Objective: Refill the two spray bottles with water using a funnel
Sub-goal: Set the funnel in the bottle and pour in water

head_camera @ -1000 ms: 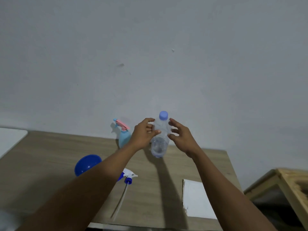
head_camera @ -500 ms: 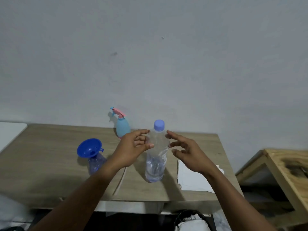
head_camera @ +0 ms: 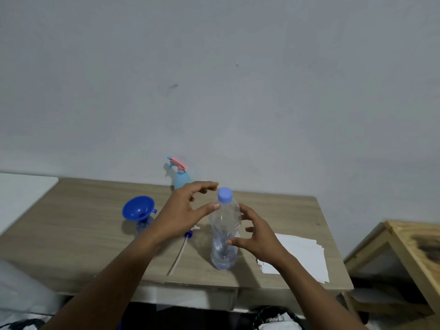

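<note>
Light-wood worktop (head_camera: 71,234) against a plain grey wall (head_camera: 238,91), seen from above w/ both forearms reaching in.

Nearest, at the front right, a paper stack (head_camera: 302,256) lies flat; the right forearm crosses its near-left corner. Just left of it stands the water bottle (head_camera: 223,236): upright, clear, blue cap (head_camera: 225,195) on, some water in the lower part.

The right hand (head_camera: 259,236) is at the bottle's right side, approx. mid-height. Its fingers are spread & loosely curved, w/ the thumb tip at the bottle wall. It isn't closed round the bottle, and I can't tell if any tip actually touches.

The left hand (head_camera: 183,210) is higher, at the bottle's shoulder on the left. Its fingers (head_camera: 204,186) are wide apart & curved. The thumb tip is against or just short of the plastic, and the index arches toward the cap w/o holding it. Neither hand has hold of anything.

Left of the water bottle a loose spray head (head_camera: 188,234) lies on the worktop, mostly under the left wrist. Its white tube (head_camera: 177,256) runs toward the front edge. Farther left, a blue funnel (head_camera: 138,208) sits upright in the neck of a small clear bottle (head_camera: 142,226).

At the back by the wall stands a light-blue spray bottle (head_camera: 181,179) w/ its pink trigger head on, base partly hidden by the left hand. Off right, apart from the worktop, is a raw-wood frame (head_camera: 404,246).
</note>
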`<state>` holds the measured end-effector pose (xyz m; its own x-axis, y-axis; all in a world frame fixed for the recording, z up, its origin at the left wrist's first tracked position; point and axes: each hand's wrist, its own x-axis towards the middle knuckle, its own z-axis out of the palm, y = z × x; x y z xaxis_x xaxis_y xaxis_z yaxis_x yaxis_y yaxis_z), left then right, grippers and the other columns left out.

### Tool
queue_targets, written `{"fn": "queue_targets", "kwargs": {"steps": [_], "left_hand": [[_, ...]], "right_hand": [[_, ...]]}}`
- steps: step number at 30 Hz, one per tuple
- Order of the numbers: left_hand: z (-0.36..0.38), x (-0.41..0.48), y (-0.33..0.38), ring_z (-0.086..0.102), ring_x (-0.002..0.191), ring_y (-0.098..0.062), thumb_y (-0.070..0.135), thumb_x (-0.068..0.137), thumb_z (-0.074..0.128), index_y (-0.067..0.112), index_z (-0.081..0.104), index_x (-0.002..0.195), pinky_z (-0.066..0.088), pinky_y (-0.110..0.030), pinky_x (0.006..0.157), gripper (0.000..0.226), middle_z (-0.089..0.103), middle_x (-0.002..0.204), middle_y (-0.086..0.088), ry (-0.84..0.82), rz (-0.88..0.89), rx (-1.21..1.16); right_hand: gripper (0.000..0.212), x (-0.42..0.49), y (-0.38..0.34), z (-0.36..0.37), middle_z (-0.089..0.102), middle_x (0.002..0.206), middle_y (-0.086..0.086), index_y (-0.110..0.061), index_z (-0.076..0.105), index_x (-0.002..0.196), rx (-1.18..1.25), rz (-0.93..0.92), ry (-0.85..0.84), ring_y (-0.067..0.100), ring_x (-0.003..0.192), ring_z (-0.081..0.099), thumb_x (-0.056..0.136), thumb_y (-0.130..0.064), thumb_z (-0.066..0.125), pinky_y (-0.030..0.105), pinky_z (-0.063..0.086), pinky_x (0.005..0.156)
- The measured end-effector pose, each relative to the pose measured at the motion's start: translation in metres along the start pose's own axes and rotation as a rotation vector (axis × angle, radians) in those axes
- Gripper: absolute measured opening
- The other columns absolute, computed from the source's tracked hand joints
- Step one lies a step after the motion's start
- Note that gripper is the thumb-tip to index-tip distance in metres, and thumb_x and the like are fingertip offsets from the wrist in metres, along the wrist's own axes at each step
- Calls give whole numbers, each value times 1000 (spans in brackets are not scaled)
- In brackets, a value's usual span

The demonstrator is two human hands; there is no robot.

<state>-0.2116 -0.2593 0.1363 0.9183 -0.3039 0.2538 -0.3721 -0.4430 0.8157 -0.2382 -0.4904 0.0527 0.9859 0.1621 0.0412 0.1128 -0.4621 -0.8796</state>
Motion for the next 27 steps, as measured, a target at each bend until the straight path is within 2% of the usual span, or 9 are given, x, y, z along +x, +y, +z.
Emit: {"fn": "queue_targets", "kwargs": {"steps": [3,8,11,14,17,22,24,26,27], "left_hand": [[-6,10,12,52,120,3,40,89,69,46,62,124,46,-22,91,36,62,124,22,-61,26,37],[-6,23,12,51,124,1,35,95,62,46,64,123,44,-31,106,30,64,124,22,-196,42,103],[-6,26,13,52,123,0,34,96,61,46,63,125,45,-31,105,32,64,125,19,-248,40,93],[-4,26,16,58,107,-4,34,91,68,51,66,115,51,-28,94,29,65,113,13,-188,16,75],[0,23,15,59,93,-8,37,82,76,52,69,104,50,-25,85,27,64,103,11,-82,-7,71],[26,17,14,55,72,-2,56,66,81,35,75,91,53,-30,73,33,70,93,13,279,-39,166],[34,17,16,55,74,-7,65,63,77,35,72,85,53,-35,73,37,69,89,13,335,-41,247],[30,18,18,59,85,-8,67,61,77,37,69,79,53,-34,77,36,68,89,13,278,-39,195],[24,20,17,61,94,-6,61,63,80,37,70,81,53,-34,83,31,70,93,13,211,-35,127]], "right_hand": [[88,3,-1,3,55,133,-31,-45,41,141,-14,-6,-19,-5,120,53,69,-30,89,21,47,89],[90,8,-2,4,55,131,-27,-51,37,138,-9,-17,-40,-4,116,54,69,-31,90,14,50,83],[85,11,2,5,55,134,-24,-44,40,140,-4,-23,-72,0,123,54,71,-33,88,27,52,95],[80,13,7,7,58,131,-22,-40,40,140,-12,-39,-73,6,122,57,75,-30,85,38,55,97],[77,14,8,9,58,129,-21,-39,40,139,-39,-49,-67,4,119,59,77,-29,84,38,55,96],[74,14,8,11,57,130,-21,-40,40,137,-59,-39,-49,1,120,56,76,-35,83,38,55,97],[73,14,8,9,56,130,-21,-41,40,135,-64,-39,-65,3,121,56,76,-35,83,39,55,97],[75,15,8,7,55,130,-22,-43,39,136,-67,-35,-83,3,122,56,76,-36,84,39,55,98],[76,14,8,7,55,131,-23,-43,38,137,-66,-35,-89,3,122,56,77,-36,83,38,55,98]]}}
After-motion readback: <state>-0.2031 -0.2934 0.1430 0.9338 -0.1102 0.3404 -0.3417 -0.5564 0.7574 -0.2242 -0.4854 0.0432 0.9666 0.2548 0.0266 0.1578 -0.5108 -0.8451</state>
